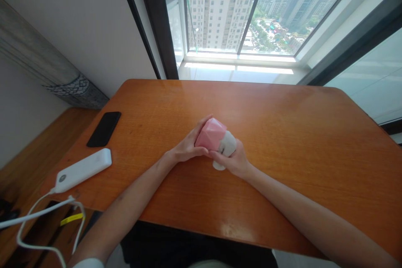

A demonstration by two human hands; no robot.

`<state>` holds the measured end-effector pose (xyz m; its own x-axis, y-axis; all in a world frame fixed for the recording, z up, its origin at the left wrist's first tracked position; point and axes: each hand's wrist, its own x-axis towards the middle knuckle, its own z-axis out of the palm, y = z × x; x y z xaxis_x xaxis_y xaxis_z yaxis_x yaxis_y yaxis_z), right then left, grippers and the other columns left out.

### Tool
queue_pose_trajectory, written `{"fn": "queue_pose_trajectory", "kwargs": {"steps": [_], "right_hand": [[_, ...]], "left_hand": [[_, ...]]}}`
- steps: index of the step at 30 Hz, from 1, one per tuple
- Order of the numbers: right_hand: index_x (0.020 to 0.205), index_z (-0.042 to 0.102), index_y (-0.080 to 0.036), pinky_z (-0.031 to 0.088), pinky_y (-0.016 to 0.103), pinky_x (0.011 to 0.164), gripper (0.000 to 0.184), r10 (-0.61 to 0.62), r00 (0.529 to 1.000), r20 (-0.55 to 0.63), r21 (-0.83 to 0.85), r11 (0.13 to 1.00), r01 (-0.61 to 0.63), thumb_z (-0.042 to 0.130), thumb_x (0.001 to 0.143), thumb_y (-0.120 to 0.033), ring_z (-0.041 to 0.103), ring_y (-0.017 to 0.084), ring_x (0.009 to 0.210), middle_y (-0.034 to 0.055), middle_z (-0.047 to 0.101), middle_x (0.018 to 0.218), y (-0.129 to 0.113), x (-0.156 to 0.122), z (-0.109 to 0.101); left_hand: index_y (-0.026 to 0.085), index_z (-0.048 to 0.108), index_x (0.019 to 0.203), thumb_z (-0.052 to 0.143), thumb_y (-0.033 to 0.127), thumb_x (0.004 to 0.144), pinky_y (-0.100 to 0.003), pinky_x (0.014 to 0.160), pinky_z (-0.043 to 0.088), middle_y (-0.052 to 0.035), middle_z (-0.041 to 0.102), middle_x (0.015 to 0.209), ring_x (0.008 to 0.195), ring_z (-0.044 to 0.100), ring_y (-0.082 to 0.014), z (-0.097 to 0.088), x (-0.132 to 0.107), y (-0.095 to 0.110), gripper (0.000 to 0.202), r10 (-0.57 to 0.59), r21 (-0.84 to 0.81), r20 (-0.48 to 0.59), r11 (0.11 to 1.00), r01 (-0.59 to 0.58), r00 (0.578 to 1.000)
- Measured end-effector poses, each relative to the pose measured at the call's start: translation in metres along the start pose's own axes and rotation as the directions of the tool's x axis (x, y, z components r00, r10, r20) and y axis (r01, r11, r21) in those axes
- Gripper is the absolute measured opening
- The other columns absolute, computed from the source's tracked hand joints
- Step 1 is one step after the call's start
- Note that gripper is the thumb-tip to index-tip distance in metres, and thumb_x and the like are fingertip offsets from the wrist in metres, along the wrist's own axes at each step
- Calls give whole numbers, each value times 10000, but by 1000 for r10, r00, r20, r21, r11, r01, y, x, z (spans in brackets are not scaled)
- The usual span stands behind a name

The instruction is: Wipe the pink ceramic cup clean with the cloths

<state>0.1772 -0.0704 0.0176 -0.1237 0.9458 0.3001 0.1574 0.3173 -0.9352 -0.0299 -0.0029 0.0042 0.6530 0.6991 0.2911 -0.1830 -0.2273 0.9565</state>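
Observation:
Both my hands meet over the middle of the wooden table point(282, 142). My left hand point(187, 147) is closed around a pink faceted piece point(211, 135), fingers wrapped over its top and left side. My right hand point(236, 162) is closed on a white rounded piece point(227, 145) that butts against the pink one on its right. The two pieces touch each other; whether they are joined I cannot tell. Part of the white piece shows below my right fingers, close to the tabletop.
A black phone point(104, 128) lies flat near the table's left edge. A white power bank point(82, 170) with a white cable point(40, 213) sits at the front left corner. A large window point(238, 12) stands beyond the far edge.

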Motion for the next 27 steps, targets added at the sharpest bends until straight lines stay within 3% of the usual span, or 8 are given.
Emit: {"fn": "queue_pose_trajectory", "kwargs": {"steps": [2,5,8,11,13,17,23,27], "right_hand": [[812,711,-211,492,256,528,374,235,971,36,249,939,-236,920,790,-521,566,141,569,-11,671,678,-4,4,0],[982,761,-202,520,246,548,438,408,903,137,557,722,-411,942,743,-520,619,153,619,11,734,778,-8,13,-1],[968,749,-210,554,246,575,374,462,866,189,691,564,-452,909,766,-481,645,156,625,4,753,783,-6,20,-3],[899,716,-219,578,266,600,310,475,860,188,740,506,-442,848,824,-489,647,163,607,-6,753,745,0,23,-7],[900,719,-213,599,284,630,324,468,857,215,747,487,-453,827,842,-512,668,174,625,9,771,761,5,24,-9],[948,736,-206,631,313,662,390,426,867,258,706,530,-471,808,864,-580,721,206,688,41,793,807,8,21,-10],[1014,768,-199,589,278,614,609,338,897,286,576,687,-443,958,719,-695,685,175,647,38,760,802,-2,17,-15],[887,743,-181,487,253,534,502,255,902,348,379,842,-384,984,733,-593,596,148,593,19,693,713,-13,18,-22]], "left_hand": [[355,248,1772,920,778,723,-591,1288,415,-157,446,1737,1523,526,-448,0,-1,-2,1317,-19,-13,-4,1000,19,1000],[381,216,1774,983,634,735,-549,1244,478,-145,474,1709,1505,555,-423,0,-1,-4,1317,-45,-30,1,999,45,999],[375,257,1763,991,582,744,-556,1276,451,-142,469,1711,1548,514,-426,-1,0,-5,1273,-33,-8,-22,999,33,999],[362,317,1741,1028,555,688,-580,1331,382,-139,407,1755,1601,438,-444,0,2,-3,1285,-11,49,-43,999,13,999],[364,332,1716,1058,491,653,-573,1307,412,-142,403,1743,1561,476,-433,3,2,0,1294,-1,76,-54,997,5,999],[351,362,1605,1048,423,680,-478,1152,535,-135,508,1581,1399,596,-356,7,3,1,1153,39,62,-58,997,-35,998],[295,379,1533,978,619,716,-417,1021,560,-147,568,1469,1267,628,-326,3,1,-5,1063,59,12,-56,998,-58,997],[291,390,1560,919,689,752,-438,1027,553,-136,592,1438,1221,641,-323,0,-3,-3,1044,12,69,-43,998,-9,999]]}}
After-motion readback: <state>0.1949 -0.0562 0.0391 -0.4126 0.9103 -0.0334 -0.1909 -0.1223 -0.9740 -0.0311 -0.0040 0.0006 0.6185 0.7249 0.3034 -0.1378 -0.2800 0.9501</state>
